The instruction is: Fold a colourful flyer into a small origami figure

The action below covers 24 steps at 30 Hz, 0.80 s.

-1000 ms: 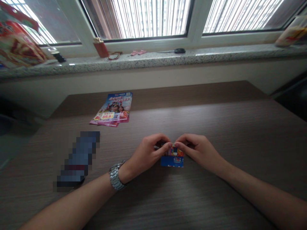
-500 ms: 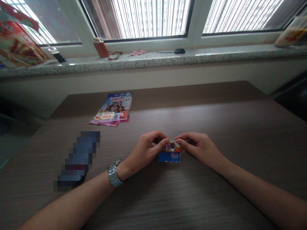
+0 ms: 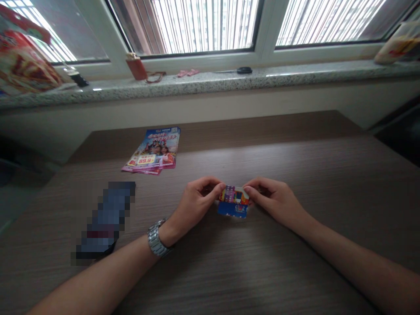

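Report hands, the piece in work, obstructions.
Left fingers and right fingers pinching small blue-and-multicolour printed rectangular paper piece by its upper corners. Nothing blocking it; pixelated dark oblong object off to the left.

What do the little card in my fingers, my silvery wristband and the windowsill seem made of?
Card: paper or thin cardboard, judging by its slim, brightly printed look; plastic is possible. Wristband: probably metal, shiny, with linked segments. Windowsill: likely stone, perhaps granite, polished, given its speckles and bright reflections.

Right of the flyers (image 3: 155, 149) (a neat stack, nearly), bare tabletop (image 3: 278, 148) leaves passage beyond the hands.
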Each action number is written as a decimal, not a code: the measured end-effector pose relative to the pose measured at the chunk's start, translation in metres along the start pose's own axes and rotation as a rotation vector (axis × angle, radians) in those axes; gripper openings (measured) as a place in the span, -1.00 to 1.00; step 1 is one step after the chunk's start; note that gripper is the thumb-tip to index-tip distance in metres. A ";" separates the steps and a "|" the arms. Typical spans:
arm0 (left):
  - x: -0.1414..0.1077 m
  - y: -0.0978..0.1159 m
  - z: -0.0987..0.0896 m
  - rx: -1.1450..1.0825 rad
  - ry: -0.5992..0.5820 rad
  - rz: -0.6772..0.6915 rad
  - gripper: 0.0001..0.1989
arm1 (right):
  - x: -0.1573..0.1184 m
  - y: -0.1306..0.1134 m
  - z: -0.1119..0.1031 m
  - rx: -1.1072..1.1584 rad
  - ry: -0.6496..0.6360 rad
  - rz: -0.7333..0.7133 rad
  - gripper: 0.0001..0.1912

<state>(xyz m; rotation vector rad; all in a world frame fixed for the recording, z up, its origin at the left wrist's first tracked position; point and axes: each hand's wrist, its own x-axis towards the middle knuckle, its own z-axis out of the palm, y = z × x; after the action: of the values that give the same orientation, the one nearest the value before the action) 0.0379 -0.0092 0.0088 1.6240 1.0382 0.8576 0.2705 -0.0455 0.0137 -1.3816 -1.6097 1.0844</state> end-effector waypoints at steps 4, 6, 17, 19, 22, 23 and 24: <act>-0.002 0.004 -0.001 0.036 -0.013 0.004 -0.75 | -0.002 -0.002 0.004 -0.012 -0.023 -0.030 -0.76; -0.002 0.006 0.000 0.040 -0.034 0.010 -0.76 | -0.002 -0.003 0.005 0.001 -0.034 -0.041 -0.77; -0.005 0.014 0.005 0.079 -0.127 0.062 -0.77 | -0.002 -0.008 0.011 0.047 -0.123 -0.043 -0.78; -0.005 0.015 0.005 0.070 -0.129 0.059 -0.77 | -0.001 -0.007 0.010 0.039 -0.099 -0.038 -0.78; -0.005 0.014 0.005 0.043 -0.124 0.060 -0.78 | 0.001 -0.003 0.008 0.049 -0.023 -0.014 -0.77; -0.005 0.014 0.006 0.037 -0.125 0.063 -0.78 | 0.002 -0.002 0.007 0.060 0.011 -0.005 -0.76; -0.005 0.013 0.006 0.032 -0.127 0.069 -0.79 | 0.003 0.000 0.006 0.071 0.046 0.001 -0.75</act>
<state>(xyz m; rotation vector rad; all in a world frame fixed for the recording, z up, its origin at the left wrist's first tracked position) 0.0437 -0.0181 0.0193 1.7263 0.9159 0.7755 0.2646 -0.0431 0.0120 -1.3510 -1.5231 1.0925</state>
